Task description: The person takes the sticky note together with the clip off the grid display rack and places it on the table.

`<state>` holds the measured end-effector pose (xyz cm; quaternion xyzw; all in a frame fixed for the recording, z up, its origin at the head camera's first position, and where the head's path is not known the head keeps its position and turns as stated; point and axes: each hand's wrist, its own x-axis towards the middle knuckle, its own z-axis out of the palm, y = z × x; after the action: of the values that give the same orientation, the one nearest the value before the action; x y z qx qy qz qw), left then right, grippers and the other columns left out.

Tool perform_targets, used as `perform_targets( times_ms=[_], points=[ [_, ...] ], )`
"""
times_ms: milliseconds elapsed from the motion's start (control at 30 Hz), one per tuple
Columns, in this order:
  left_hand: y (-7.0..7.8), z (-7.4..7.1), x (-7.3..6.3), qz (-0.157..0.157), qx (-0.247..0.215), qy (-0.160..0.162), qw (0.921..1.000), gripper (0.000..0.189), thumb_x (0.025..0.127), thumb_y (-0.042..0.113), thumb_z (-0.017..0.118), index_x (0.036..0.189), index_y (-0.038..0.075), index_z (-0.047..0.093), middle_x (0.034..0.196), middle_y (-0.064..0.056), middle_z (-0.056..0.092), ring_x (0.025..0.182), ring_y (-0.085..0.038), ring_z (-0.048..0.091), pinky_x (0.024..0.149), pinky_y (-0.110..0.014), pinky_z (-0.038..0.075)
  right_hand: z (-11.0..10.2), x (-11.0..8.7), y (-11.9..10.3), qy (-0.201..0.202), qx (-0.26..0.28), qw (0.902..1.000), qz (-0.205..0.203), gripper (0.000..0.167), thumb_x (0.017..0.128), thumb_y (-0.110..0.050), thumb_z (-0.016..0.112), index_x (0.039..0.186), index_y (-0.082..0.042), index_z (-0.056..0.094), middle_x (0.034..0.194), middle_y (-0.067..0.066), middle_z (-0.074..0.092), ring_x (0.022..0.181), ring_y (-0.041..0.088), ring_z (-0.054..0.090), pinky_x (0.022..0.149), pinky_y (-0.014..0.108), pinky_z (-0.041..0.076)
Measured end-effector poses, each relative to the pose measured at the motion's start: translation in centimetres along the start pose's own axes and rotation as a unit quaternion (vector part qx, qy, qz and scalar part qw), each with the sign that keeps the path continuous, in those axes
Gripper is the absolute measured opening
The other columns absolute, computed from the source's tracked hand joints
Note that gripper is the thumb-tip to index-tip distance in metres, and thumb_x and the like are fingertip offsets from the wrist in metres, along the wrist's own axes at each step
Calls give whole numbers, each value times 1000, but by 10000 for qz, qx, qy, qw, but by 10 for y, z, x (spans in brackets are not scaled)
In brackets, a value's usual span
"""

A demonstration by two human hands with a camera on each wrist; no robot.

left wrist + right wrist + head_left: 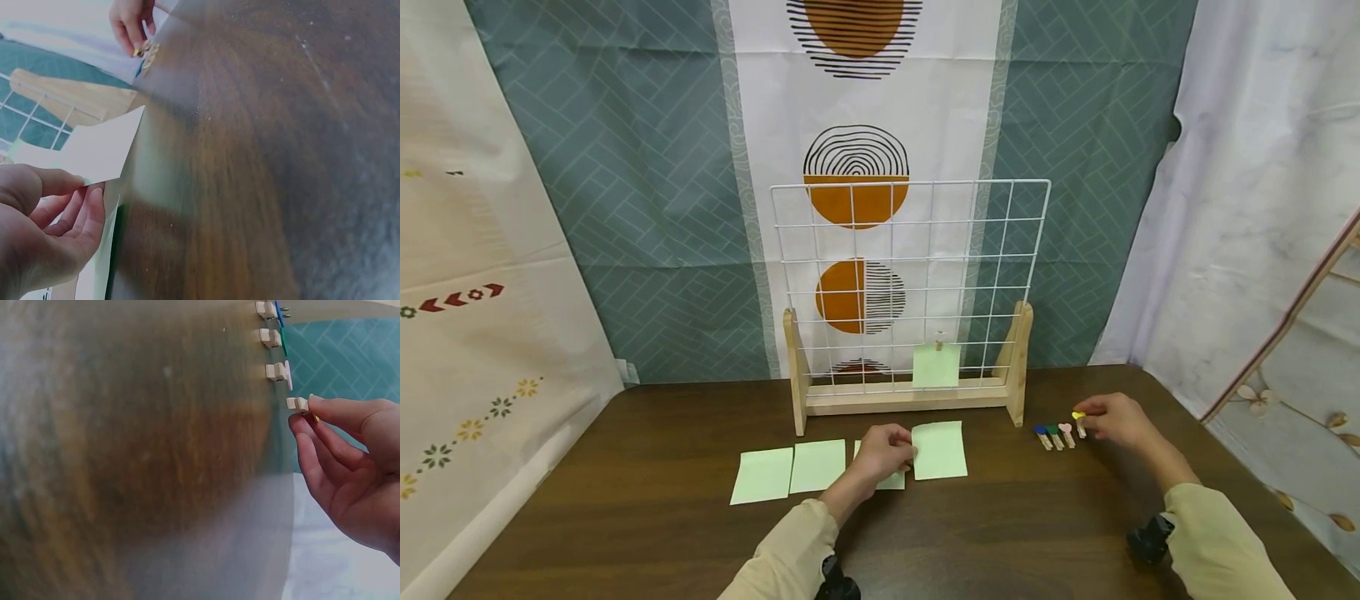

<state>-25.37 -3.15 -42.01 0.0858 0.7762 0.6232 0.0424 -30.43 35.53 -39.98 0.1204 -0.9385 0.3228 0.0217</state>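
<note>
My left hand (880, 457) pinches the left edge of a pale green paper sheet (942, 451). In the left wrist view that sheet (103, 145) is raised off the table and slightly bent. Farther right, my right hand (1118, 419) pinches a small wooden clothespin with a yellow heart (1078, 416) between thumb and fingers. Beside it lie clothespins with a pink top (1067, 433), a green top (1055, 437) and a blue top (1042, 437). The right wrist view shows the held clothespin (299, 404) at my fingertips (314, 400).
A white wire grid (910, 221) stands in a wooden base (902, 405) behind the sheets. One green sheet (936, 367) hangs low on it from a clothespin (939, 343). More sheets lie leftward (762, 477), one partly under my left hand. Curtains (625, 208) close the back.
</note>
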Motion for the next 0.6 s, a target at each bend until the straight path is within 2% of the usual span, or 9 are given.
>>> perform_targets(
  times_ms=[200, 600],
  points=[
    [0, 1, 0, -126, 43, 20, 9999, 16, 85, -5, 65, 99, -12, 65, 76, -7, 63, 62, -13, 59, 61, -30, 55, 1, -1, 4, -189, 190, 9995, 148, 20, 86, 2, 65, 101, 14, 65, 95, 24, 68, 74, 24, 65, 59, 32, 55],
    [-3, -2, 0, -184, 108, 43, 9998, 20, 84, -6, 64, 102, -14, 63, 79, -9, 63, 63, -14, 61, 61, -29, 56, 3, -1, 5, -276, 361, 9987, 230, 20, 86, 3, 64, 102, 15, 64, 98, 26, 67, 81, 29, 65, 63, 37, 56]
  ],
)
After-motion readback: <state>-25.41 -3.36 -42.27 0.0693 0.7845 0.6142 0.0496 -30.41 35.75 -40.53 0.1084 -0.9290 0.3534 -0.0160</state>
